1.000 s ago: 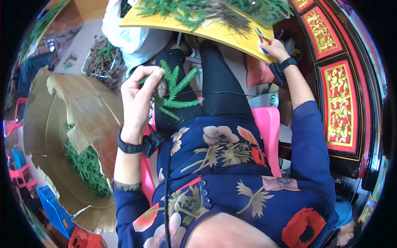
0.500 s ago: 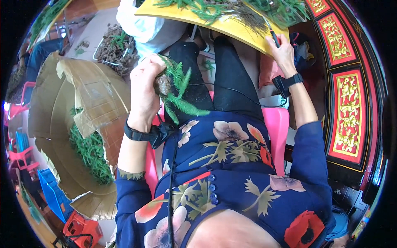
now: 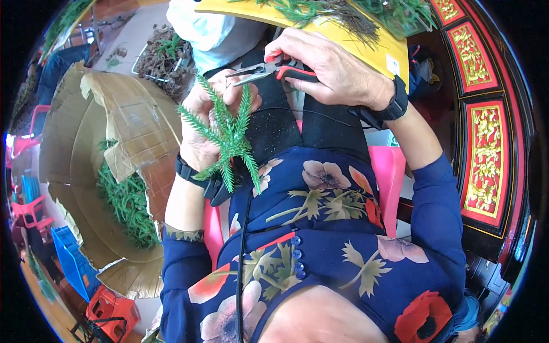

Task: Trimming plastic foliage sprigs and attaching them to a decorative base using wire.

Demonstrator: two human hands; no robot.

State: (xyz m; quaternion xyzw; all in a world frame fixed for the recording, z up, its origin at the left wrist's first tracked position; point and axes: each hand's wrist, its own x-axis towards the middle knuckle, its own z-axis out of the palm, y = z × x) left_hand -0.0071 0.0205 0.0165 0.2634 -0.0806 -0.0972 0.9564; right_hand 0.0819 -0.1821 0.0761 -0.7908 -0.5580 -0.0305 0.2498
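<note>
My left hand [image 3: 193, 143] is closed around the base of a green fern-like sprig [image 3: 231, 140], whose leafy fronds fan out over the wrist. The base is hidden by the fingers and leaves. From the right, my right hand [image 3: 337, 71] grips needle-nose pliers [image 3: 296, 73] with red and black handles. Their jaws [image 3: 254, 73] point left, just above the sprig and close to the left fingers, and look slightly parted. A thin dark bit, perhaps wire, shows by the jaw tips; I cannot tell whether the jaws hold it.
Ahead is a yellow table [image 3: 394, 48] with green sprigs and thin brown stems [image 3: 357, 26]. A torn cardboard box [image 3: 74, 131] holding greenery [image 3: 126, 200] stands left, near a white bag [image 3: 211, 31] and a basket of brown clumps [image 3: 163, 60]. Carved red-gold panels [image 3: 483, 160] line the right.
My right hand has brought the pliers from the yellow table down and left to my left hand. The sprig has turned, so its fronds now face up and its brown base is hidden.
</note>
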